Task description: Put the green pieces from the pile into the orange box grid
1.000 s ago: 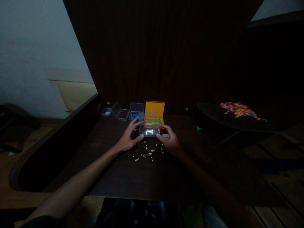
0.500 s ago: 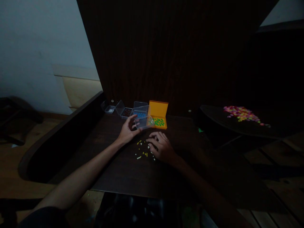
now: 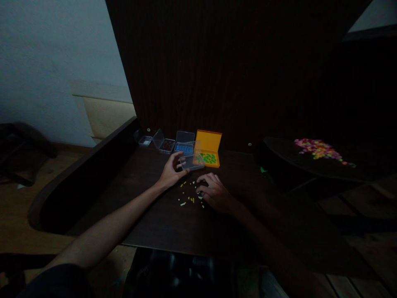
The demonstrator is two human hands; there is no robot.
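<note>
My left hand grips a small clear plastic box with its lid up, held just above the dark table. My right hand rests palm down with curled fingers over several small white and yellow beads scattered on the table. Its fingertips touch the beads; whether any are pinched is hidden. Behind the clear box stands an open orange box with green beads inside.
Along the table's back edge sit more open clear boxes: one with blue beads, one with dark red beads, and a small one. A pile of pink and yellow beads lies on a dark surface to the right.
My right hand let go of the clear box and dropped onto the loose beads. My left hand alone now holds the box, moved back toward the orange box.
</note>
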